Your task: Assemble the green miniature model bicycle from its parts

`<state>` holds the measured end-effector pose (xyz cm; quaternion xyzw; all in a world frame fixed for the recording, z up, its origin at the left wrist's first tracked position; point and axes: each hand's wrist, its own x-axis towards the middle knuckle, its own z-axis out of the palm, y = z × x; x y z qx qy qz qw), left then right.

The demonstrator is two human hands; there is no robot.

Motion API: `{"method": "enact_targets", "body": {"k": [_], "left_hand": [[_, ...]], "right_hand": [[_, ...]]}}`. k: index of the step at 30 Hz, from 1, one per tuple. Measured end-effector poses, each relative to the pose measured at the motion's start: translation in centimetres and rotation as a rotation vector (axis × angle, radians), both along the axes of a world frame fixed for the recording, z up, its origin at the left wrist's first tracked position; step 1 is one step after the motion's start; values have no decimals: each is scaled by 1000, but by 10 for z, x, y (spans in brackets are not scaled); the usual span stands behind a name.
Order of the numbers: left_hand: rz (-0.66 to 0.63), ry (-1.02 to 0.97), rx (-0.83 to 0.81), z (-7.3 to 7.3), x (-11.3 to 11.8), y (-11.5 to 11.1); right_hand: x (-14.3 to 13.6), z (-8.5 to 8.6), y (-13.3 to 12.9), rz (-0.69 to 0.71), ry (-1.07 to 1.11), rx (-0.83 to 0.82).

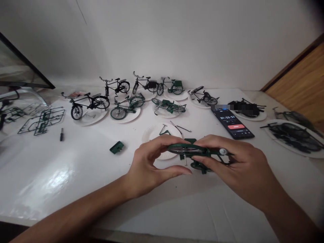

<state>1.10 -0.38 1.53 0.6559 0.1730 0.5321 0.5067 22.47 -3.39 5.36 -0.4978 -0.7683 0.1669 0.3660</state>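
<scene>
A green model bicycle (188,149) is held sideways above the table, its wheel facing up, with a thin silver pin (185,160) hanging below the wheel. My right hand (239,165) grips the frame between thumb and fingers. Around the wheel's left side curves my left hand (154,162), its fingers on the far rim and its thumb apart, below the pin. Behind the hands is a paper plate (149,131) with a small green frame part (165,131). A green box-shaped part (116,147) lies to the left.
Several model bicycles stand or lie on paper plates (95,118) along the wall. A phone (231,121) lies behind my right hand, and plates of dark parts (293,135) are at the right. Green sprues (44,121) and a small screwdriver (61,135) lie at the left.
</scene>
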Motion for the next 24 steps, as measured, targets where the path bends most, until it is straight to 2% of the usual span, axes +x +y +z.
{"method": "enact_targets", "body": {"k": [7,14,24], "left_hand": [[26,24,-30,1,1,-3],[-1,13,-45,1,0,-3],[17,49,1,2,0,-5]], "right_hand": [[-2,3,-1,-46,-5,-99],[-3,0,-2,-93,7,-58],[-3,3,-1,-67,23,-89]]}}
